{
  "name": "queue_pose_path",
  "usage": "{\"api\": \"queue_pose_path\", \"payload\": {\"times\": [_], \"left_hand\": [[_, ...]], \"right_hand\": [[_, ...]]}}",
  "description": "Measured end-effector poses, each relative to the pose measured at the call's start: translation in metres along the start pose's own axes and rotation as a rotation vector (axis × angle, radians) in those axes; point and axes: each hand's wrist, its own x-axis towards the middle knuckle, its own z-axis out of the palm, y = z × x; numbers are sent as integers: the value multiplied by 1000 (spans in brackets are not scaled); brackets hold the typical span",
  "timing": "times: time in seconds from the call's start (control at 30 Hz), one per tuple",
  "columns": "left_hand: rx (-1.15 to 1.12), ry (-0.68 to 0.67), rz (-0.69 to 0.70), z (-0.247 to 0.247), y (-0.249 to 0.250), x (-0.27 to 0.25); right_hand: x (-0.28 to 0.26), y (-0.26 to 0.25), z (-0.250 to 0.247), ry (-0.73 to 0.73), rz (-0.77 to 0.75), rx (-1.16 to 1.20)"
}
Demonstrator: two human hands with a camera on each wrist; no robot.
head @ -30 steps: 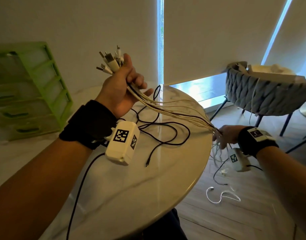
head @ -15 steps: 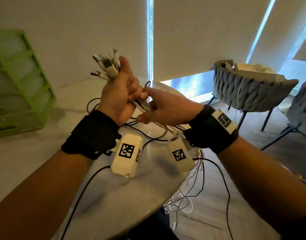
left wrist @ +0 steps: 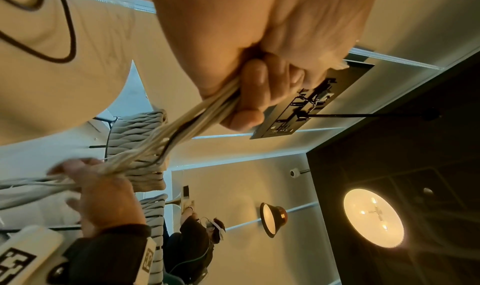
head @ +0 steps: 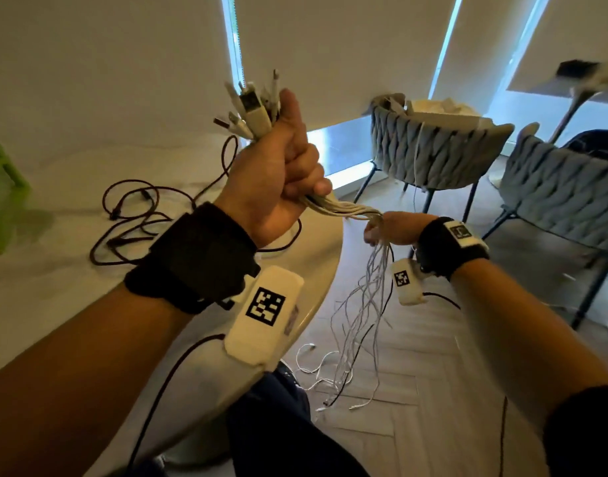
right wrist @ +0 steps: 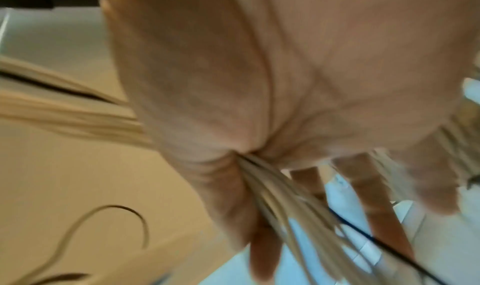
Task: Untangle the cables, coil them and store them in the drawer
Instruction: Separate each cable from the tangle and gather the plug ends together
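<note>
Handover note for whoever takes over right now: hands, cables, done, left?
Left hand: raised over the table, fist gripping the white cable bundle just below the plugs.
Right hand: off the table edge, fingers spread with the bundle's strands running between them; loose tails hang to the floor.
Dark cables: lying loose and looped on the table.
Green drawer unit: at the table's far left edge.
Done: white plugs gathered.
Left: finish untangling, coil everything, store in drawer.
</note>
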Motion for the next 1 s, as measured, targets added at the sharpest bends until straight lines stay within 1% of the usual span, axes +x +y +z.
{"api": "queue_pose_path", "payload": {"times": [0.03, 0.07, 0.1, 0.13, 0.2, 0.23, 0.27, 0.3, 0.33, 0.37, 0.43, 0.47, 0.5, 0.53, 0.6, 0.63, 0.67, 0.7, 0.77, 0.83, 0.87, 0.93, 1.0], "left_hand": [[1, -6, -6, -2, -1, 2], [17, -6, -9, -5, -2, 4], [40, 0, -12, -9, -4, 5], [57, 14, -13, -13, -5, 6], [56, 65, -1, -22, -6, 8], [42, 93, 4, -25, -5, 9], [28, 116, 8, -27, -4, 11], [16, 135, 13, -29, -3, 12], [10, 149, 19, -31, -3, 13], [10, 161, 23, -34, -3, 13], [28, 185, 16, -41, -4, 15], [40, 192, 4, -45, -5, 15], [49, 193, -13, -50, -5, 14], [49, 189, -33, -55, -4, 13], [47, 177, -67, -66, -1, 9], [56, 166, -80, -71, 2, 6], [72, 151, -89, -75, 6, 2], [91, 141, -96, -79, 11, -2], [138, 144, -105, -87, 18, -11], [159, 191, -103, -93, 22, -16], [164, 226, -86, -97, 24, -18], [210, 306, -35, -105, 32, -24], [226, 369, -53, -123, 44, -34]], "right_hand": [[7, 12, -3, 42, 68, -48], [12, 23, -7, 123, 138, -26], [17, 32, -11, 276, 197, 51], [21, 41, -13, 492, 234, 116], [24, 49, -8, 898, 254, 283], [24, 50, -3, 1013, 240, 392], [25, 50, 5, 1056, 224, 404], [26, 51, 17, 1026, 193, 356], [27, 52, 30, 884, 148, 229], [24, 51, 43, 637, 107, 114], [9, 40, 60, 22, 122, 46], [1, 31, 61, -189, 148, 52], [-7, 21, 56, -282, 145, 55], [-13, 10, 49, -261, 116, 28], [-27, -21, 21, -24, -10, -82], [-36, -40, 6, 89, -101, -115], [-45, -62, -8, 168, -211, -94], [-55, -87, -18, 209, -334, -24], [-67, -141, -29, 234, -587, 160], [-67, -194, -25, 203, -786, 215], [-63, -218, -20, 166, -863, 190], [-56, -262, -6, 118, -991, 62], [-47, -296, 8, 144, -1087, -88]]}}
